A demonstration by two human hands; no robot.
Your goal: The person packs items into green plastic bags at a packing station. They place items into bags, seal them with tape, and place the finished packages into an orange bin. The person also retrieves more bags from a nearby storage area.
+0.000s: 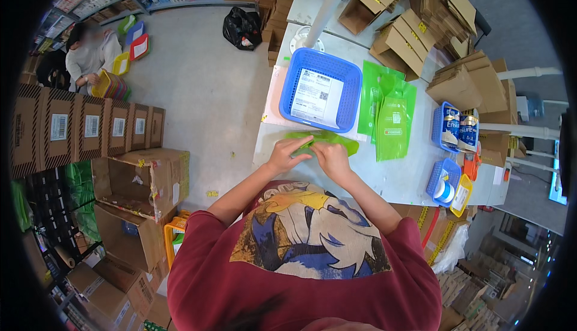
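Observation:
Close to the table's near edge, my left hand and my right hand meet on a green plastic bag. The fingers of both pinch its upper part, and the rest of the bag spreads out behind my right hand. Just beyond them stands a blue plastic basket with printed paper sheets lying in it. To its right lie several flat green bags, overlapping on the white table. What is inside the held bag, if anything, is hidden.
A white post rises behind the basket. Cardboard boxes crowd the table's far right. Two Ensure cans sit in a small blue basket, near a tape roll. At left, a person handles stacked baskets; a black bag lies on the floor.

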